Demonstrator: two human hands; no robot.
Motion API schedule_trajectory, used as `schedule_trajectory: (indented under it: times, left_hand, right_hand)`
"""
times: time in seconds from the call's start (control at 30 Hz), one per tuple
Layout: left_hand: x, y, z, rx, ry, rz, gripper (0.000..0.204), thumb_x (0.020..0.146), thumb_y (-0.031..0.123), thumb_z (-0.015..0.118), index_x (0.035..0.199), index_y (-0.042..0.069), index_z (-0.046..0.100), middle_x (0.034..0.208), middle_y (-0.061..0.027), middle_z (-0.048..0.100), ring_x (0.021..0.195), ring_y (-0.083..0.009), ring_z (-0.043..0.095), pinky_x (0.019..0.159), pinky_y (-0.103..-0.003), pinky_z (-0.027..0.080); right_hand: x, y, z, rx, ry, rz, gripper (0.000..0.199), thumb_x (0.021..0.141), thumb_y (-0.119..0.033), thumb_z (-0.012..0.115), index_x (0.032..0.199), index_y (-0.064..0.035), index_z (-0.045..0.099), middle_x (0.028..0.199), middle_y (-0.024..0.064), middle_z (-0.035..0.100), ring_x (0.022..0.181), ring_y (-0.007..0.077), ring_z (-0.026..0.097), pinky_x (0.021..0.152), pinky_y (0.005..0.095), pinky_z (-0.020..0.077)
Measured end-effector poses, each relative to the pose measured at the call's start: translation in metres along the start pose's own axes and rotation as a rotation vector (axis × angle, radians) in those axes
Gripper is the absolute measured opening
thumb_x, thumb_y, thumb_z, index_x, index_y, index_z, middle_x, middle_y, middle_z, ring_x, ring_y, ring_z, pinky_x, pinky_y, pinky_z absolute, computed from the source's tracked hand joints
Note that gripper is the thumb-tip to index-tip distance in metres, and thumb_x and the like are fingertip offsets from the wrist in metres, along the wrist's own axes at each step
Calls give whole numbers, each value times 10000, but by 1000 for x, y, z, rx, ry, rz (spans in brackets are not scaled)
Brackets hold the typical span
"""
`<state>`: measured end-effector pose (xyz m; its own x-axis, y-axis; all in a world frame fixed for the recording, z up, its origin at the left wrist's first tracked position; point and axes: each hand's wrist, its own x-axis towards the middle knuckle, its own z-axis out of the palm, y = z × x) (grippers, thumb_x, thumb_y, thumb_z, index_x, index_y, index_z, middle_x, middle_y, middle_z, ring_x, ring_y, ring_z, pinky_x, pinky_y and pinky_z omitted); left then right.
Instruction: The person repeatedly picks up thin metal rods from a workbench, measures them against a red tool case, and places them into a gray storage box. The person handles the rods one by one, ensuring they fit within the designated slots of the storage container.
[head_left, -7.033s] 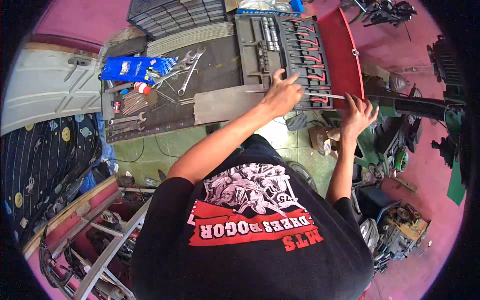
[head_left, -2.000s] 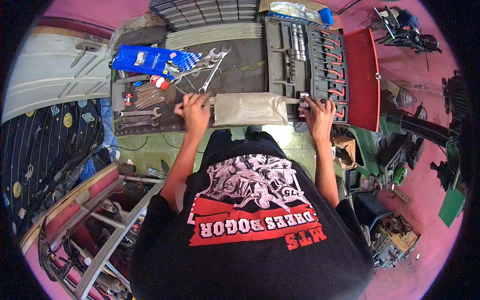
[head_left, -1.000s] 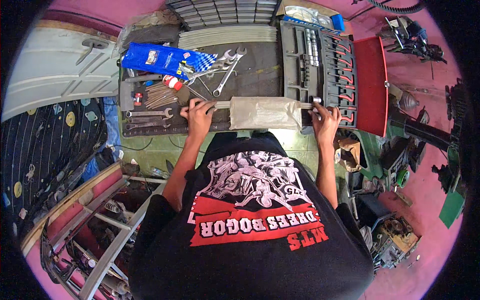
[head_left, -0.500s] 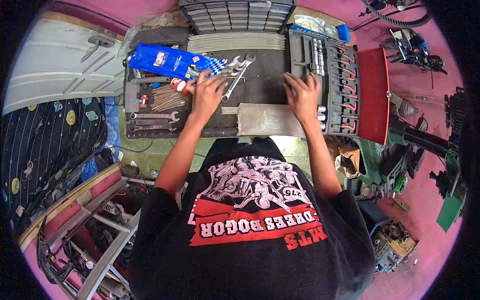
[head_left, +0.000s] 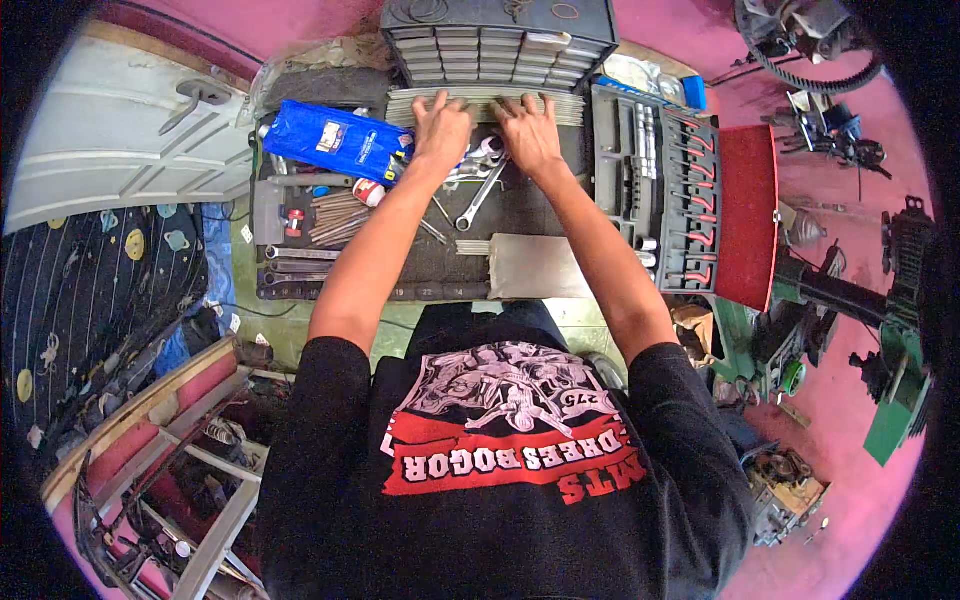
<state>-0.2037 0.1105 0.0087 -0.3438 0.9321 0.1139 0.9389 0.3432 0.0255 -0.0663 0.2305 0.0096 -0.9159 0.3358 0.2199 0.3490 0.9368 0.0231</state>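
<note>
A wide row of thin grey welding rods (head_left: 569, 107) lies along the back of the workbench. On its left part rests my left hand (head_left: 443, 132), fingers spread over the rods. Close beside it, my right hand (head_left: 530, 135) touches the row too, with fingers apart and bent at the tips. Neither hand visibly lifts anything, and the palms' undersides are hidden. Below the hands are combination wrenches (head_left: 482, 195), partly covered by my left wrist. A blue plastic packet (head_left: 325, 137) lies to the left, near a small red-and-white bottle (head_left: 368, 191).
A small-drawer cabinet (head_left: 495, 50) stands behind the rods. To the right is an opened red tool case (head_left: 748, 215) with sockets and red-marked tools. A grey-wrapped pack (head_left: 540, 267) lies at the front edge. Brown rods (head_left: 340, 217) and several wrenches (head_left: 300, 266) occupy the left.
Both hands have moved forward and closer together, from the wrenches and tool case side to the grey rods. The whole view has shifted slightly. The rods look unmoved on the bench.
</note>
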Motion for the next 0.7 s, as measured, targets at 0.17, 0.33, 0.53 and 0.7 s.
schedule_trajectory:
  times: [0.17, 0.33, 0.53, 0.7]
  left_hand:
    - [3, -5, 10, -43, 40, 23, 240, 883, 193, 647, 1088, 168, 768, 1200, -31, 694, 1243, -261, 529, 1007, -582, 325]
    - [2, -8, 18, -81, 138, 58, 190, 844, 149, 637, 972, 143, 776, 1136, -40, 692, 1207, -250, 538, 995, -566, 334]
    - [8, -11, 22, -94, 181, 91, 193, 851, 122, 633, 990, 125, 768, 1069, -30, 705, 1152, -255, 559, 964, -546, 344]
    - [9, -13, 18, -100, 197, 118, 197, 838, 101, 641, 993, 99, 762, 1011, -40, 710, 1113, -252, 577, 949, -538, 353]
  right_hand:
    - [7, -3, 15, -53, -38, 0, 401, 869, -199, 618, 1264, -151, 666, 1217, 61, 674, 1266, 269, 538, 1124, 577, 299]
    - [15, -5, 11, -42, -55, -27, 385, 828, -136, 629, 1208, -142, 692, 1153, 55, 681, 1207, 254, 552, 1090, 534, 336]
    - [22, 0, 16, -51, -14, -75, 278, 789, -170, 668, 1059, -112, 705, 1082, 62, 694, 1176, 255, 562, 1020, 495, 378]
    - [25, 4, 17, -48, -16, -112, 237, 779, -171, 671, 1001, -94, 701, 1019, 51, 693, 1108, 242, 580, 909, 461, 403]
